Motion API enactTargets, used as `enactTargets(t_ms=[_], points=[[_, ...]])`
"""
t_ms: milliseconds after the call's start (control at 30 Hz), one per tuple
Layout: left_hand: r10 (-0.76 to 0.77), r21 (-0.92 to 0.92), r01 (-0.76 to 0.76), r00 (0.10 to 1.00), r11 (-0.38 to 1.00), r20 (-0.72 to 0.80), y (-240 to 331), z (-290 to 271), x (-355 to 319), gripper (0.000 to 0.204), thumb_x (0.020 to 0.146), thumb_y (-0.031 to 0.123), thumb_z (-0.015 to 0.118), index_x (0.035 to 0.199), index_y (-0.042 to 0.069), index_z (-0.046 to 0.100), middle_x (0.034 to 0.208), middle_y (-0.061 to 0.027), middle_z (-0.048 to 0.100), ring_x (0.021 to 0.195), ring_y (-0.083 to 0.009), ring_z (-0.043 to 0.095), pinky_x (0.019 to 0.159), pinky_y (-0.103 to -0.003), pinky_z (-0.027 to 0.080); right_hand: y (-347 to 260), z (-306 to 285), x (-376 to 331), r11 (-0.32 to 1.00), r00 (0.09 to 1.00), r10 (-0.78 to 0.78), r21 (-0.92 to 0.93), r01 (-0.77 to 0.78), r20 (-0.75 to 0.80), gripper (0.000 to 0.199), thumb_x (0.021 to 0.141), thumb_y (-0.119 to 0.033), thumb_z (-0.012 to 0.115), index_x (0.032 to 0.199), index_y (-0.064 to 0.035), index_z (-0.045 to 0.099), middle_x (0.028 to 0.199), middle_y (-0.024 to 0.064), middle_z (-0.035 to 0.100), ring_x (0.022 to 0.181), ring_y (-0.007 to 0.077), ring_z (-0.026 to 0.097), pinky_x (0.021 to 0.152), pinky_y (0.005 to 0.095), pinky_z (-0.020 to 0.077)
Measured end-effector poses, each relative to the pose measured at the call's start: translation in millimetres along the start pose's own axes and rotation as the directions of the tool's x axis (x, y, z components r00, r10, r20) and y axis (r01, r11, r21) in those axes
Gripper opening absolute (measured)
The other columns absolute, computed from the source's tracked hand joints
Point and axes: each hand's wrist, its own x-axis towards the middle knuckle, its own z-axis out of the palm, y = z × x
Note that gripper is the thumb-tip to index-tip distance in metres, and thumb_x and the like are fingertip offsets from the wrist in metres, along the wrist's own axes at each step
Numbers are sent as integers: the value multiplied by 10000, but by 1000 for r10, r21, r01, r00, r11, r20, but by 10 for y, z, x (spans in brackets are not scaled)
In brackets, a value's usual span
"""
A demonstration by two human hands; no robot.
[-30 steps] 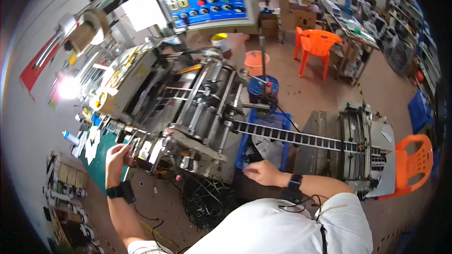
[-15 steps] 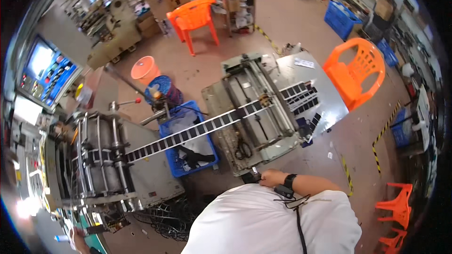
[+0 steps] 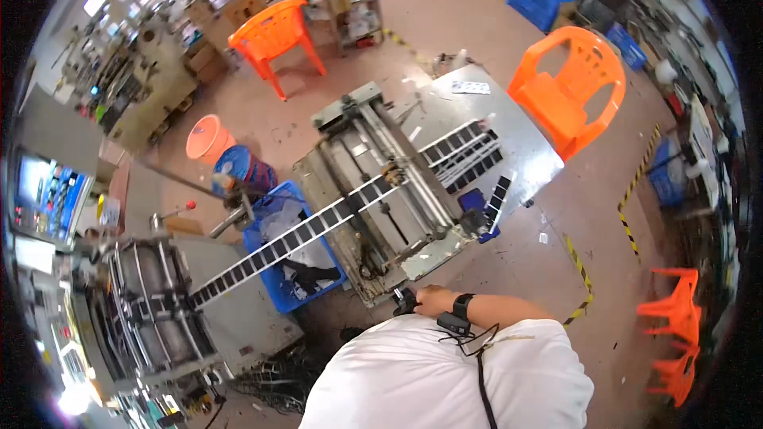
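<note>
My right hand (image 3: pixel 433 300), with a black band at its wrist, is at the near corner of the grey-green cutting machine (image 3: pixel 433 260). Its fingers look curled against a small black part (image 3: pixel 404 300) there; what they grip is hidden. A long white strip with dark rectangles (image 3: pixel 294 241) runs from the roller machine (image 3: pixel 155 294) on the left into the cutting machine. More such strips (image 3: pixel 465 155) lie on the metal table (image 3: pixel 528 143) at its far side. My left hand is out of sight.
Under the strip stands a blue crate (image 3: pixel 282 302) with plastic and dark scraps. A metal bar (image 3: pixel 179 179) juts out near a pink bucket (image 3: pixel 209 139). Orange chairs (image 3: pixel 568 87) stand beyond the table. Cables (image 3: pixel 274 381) lie below the left machine.
The view has turned, so the machines and chairs sit further left. My left hand, seen at the lower left before, has gone out of view. My right hand stays by the black part.
</note>
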Motion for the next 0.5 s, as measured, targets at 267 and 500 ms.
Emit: enactTargets(t_ms=[267,500], points=[[60,-328,-83,995,941,-77,-845,-300,234,184,923,252,666,835,92,656,639,41,520,505,-74,466,454,-239,368,-657,-523,16,969,965,-246,6,247,90,384,858,-419,656,905,-43,716,841,200,683,782,364,653,700,430,507],[17,-160,-49,980,986,-198,-818,-716,-301,196,910,205,677,795,47,697,637,13,604,510,-63,516,448,-243,392,-2240,-966,418,919,913,-390,-19,394,117,482,836,-325,750,1152,31,672,1012,166,734,935,277,711,835,359,549]])
